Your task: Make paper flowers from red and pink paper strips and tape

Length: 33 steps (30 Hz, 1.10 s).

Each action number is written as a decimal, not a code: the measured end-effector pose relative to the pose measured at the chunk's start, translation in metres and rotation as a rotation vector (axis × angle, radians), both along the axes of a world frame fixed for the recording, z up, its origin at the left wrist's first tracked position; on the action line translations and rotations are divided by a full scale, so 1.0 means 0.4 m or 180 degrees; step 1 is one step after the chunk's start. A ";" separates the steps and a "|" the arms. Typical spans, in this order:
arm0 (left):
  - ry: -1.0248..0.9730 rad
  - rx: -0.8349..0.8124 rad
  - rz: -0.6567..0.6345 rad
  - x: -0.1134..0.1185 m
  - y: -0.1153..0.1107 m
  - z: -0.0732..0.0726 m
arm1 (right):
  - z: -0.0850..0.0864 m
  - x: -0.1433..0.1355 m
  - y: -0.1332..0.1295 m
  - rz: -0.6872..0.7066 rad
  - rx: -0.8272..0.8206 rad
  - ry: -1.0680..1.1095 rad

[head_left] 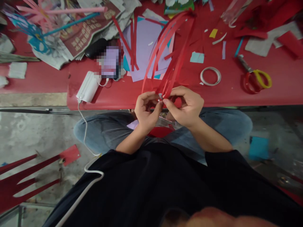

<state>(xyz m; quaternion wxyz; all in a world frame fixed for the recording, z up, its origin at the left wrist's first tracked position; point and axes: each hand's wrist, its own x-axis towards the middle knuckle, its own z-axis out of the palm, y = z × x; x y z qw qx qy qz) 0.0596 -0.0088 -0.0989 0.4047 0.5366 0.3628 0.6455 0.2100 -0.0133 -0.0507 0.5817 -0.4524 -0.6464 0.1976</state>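
Several long red paper strips (151, 64) curve up from between my hands and bend over toward the far side of the table. My left hand (147, 108) pinches their near ends between thumb and fingers. From the other side my right hand (184, 105) pinches the same gathered ends, its thumb tip close to the left thumb. A small whitish bit shows between the fingertips; what it is I cannot make out. Under the strips lies a stack of lilac, blue and pink paper sheets (142, 47), with loose red strips (133, 50) on top.
To the right are a roll of tape (210, 76) and scissors (257, 78) with yellow and red handles. A white power bank (88, 87) with a cable and a phone (110, 61) lie left. Newspaper (87, 28) with paper crafts fills the far left. Paper scraps (197, 57) are scattered about.
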 end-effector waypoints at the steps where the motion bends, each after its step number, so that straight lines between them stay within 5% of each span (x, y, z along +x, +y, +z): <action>1: 0.0018 -0.0012 0.0009 0.000 0.000 0.001 | -0.002 0.001 0.000 -0.0013 0.0000 -0.0069; 12: -0.0065 0.0095 0.0020 0.001 0.006 0.001 | -0.025 0.012 0.024 -0.0211 0.1009 -0.0564; 23: -0.0018 -0.0038 0.0024 -0.001 0.004 -0.011 | -0.046 -0.002 0.015 -0.0766 0.0830 -0.0407; 33: 0.0173 0.0170 0.0037 0.007 -0.006 -0.012 | -0.055 0.016 0.026 -0.0845 0.1397 -0.0753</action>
